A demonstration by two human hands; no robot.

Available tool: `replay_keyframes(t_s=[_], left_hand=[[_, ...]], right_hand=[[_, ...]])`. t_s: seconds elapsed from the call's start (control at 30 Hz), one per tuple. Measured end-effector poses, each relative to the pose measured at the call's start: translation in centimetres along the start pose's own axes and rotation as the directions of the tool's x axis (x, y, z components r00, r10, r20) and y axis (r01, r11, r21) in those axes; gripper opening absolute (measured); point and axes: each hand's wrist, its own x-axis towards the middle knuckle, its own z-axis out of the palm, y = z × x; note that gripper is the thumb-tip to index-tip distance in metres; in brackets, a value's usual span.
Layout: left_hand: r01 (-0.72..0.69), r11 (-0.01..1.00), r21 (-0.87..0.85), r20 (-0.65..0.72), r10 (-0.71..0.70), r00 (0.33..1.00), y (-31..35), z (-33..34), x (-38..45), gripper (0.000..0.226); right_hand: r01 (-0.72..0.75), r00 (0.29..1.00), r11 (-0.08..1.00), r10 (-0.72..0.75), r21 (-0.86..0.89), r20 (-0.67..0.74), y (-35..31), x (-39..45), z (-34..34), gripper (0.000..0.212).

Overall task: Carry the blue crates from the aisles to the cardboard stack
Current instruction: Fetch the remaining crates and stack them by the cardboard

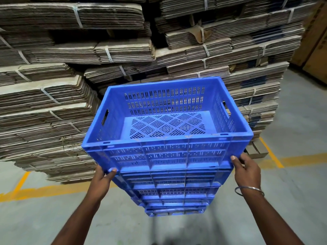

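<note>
A person's left hand [104,175] grips the lower left corner of the top blue crate [166,128], thumb hooked over the near bottom edge, while the right hand [245,171] clasps the lower right corner, thumb laid against the crate's near wall. A thin metal bangle [249,190] circles the right wrist. The top crate sits at the centre of the view, open side up and empty, its slotted walls and floor bare; it sits atop a column of stacked blue crates [174,195] that runs down toward 6 o'clock. Whether it rests on that column or is lifted just clear of it cannot be told. No brand, label or lettering can be read on the plastic. Behind the crates, from 9 o'clock round to 2 o'clock, rises the cardboard stack [74,50]: bundles of flattened cartons bound with pale straps [77,15], some sheets showing dark blue print too blurred to read. Yellow floor lines [274,157] cross the grey concrete floor [300,200] at 3 and 8 o'clock, and brown boxes [316,50] stand at 2 o'clock.
</note>
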Motion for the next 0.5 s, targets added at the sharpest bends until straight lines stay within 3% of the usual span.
replay_keyframes(t_s=[0.27, 0.5], left_hand=[[-0.029, 0.999, 0.02, -0.032, 0.03, 0.999, -1.5, -0.2, 0.3, 0.042], [-0.055, 0.994, 0.091, -0.068, 0.061, 0.996, -2.9, -0.9, 1.1, 0.038]], right_hand=[[0.02, 1.0, 1.0, -0.02, 0.013, -0.001, 0.6, -0.6, 0.0, 0.011], [0.043, 0.999, 0.992, -0.042, -0.122, 0.016, 2.0, -1.3, 0.6, 0.021]])
